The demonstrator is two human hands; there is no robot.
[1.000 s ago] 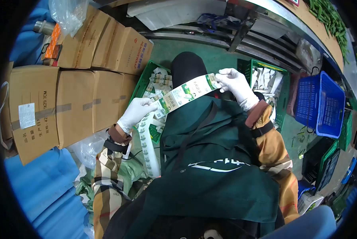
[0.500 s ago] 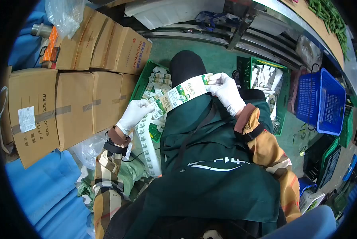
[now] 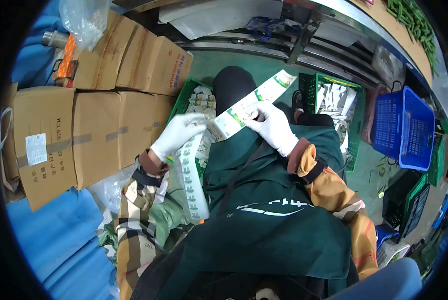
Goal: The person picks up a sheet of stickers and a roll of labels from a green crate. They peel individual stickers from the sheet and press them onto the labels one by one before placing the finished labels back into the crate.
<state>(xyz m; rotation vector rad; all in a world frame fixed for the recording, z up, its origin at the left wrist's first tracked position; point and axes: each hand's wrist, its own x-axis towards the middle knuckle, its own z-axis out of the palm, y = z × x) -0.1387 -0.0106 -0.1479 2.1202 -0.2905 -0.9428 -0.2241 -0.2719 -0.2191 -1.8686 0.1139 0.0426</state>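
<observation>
A strip of printed green-and-white labels [image 3: 229, 124] stretches over my lap between both hands. My left hand [image 3: 179, 134], in a white glove, is closed on its left part. Below that hand a pale length of the strip with repeated small prints [image 3: 191, 182] hangs down toward my apron. My gloved right hand [image 3: 271, 127] pinches the strip near its middle, and a free end [image 3: 281, 82] sticks out beyond the fingers to the upper right. Behind my left hand stands a green crate [image 3: 184, 100] holding several folded labels [image 3: 202, 102].
Cardboard boxes [image 3: 96, 142] are stacked at the left. To the right, a green crate [image 3: 356, 135] holds white and grey strips [image 3: 334, 97], beside a blue basket [image 3: 411, 127]. Green vegetables [image 3: 411, 22] lie on the table at the upper right. Blue fabric [image 3: 54, 240] covers the lower left.
My right hand has shifted toward my left hand along the strip, from its end to its middle. The strip's far end now projects past my fingers.
</observation>
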